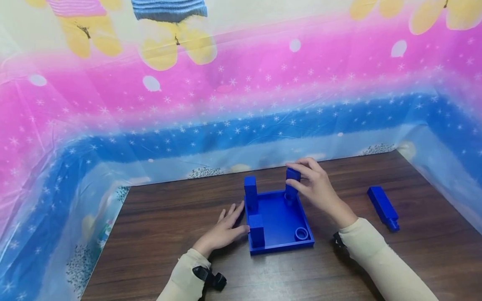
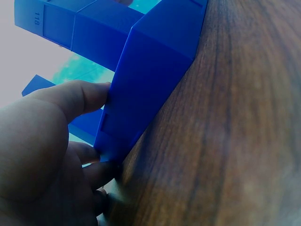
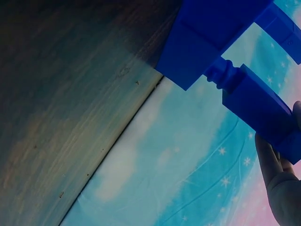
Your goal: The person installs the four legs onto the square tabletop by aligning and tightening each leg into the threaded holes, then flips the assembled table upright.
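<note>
A square blue tray-like base (image 1: 276,221) with low walls sits on the table. Blue square legs stand upright at its far left corner (image 1: 250,192) and near left corner (image 1: 257,232). My left hand (image 1: 222,234) rests at the base's left wall, fingers extended, thumb touching the wall's edge. At the far right corner, my right hand (image 1: 318,194) pinches the upper part of another blue leg (image 3: 258,103) between thumb and fingers. That leg is nearly upright, and its threaded end (image 3: 223,74) points into the corner, with some thread showing. A round socket (image 1: 301,234) shows at the near right corner.
One more blue leg (image 1: 383,207) with a threaded end lies on the brown wooden table (image 1: 162,234), right of the right hand. A printed pink and blue cloth (image 1: 233,108) hangs behind the table's back edge and round its sides.
</note>
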The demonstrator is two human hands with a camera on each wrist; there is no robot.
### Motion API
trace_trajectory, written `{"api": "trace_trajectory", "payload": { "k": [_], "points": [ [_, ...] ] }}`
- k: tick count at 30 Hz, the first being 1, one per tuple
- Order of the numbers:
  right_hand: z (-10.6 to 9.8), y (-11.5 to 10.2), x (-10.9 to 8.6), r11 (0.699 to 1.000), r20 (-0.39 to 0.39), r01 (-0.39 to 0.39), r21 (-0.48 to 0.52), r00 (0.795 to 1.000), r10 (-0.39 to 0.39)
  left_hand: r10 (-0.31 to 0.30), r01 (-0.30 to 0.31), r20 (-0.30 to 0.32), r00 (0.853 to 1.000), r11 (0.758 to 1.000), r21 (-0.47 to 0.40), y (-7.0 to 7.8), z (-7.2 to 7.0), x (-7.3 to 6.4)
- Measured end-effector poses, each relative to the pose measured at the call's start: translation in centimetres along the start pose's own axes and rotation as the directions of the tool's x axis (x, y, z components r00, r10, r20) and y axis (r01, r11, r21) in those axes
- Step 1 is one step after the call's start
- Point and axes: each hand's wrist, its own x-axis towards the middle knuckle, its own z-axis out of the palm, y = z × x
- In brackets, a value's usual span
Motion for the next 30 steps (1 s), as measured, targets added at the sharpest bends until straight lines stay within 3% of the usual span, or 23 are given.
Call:
{"api": "trace_trajectory", "payload": {
  "k": [8,30],
  "points": [
    [0.1,0.0,-0.1,1.0,-0.018,-0.01,-0.017,1.0,0.01,0.003,-0.003,0.01,1.0,1.0,0.014,0.7,-0.3,-0.2],
    [0.1,0.0,-0.1,0.996,-0.05,-0.007,-0.093,0.999,0.003,0.013,-0.014,0.002,1.0,1.0,0.009,1.1,-0.3,-0.5]
  ]
}}
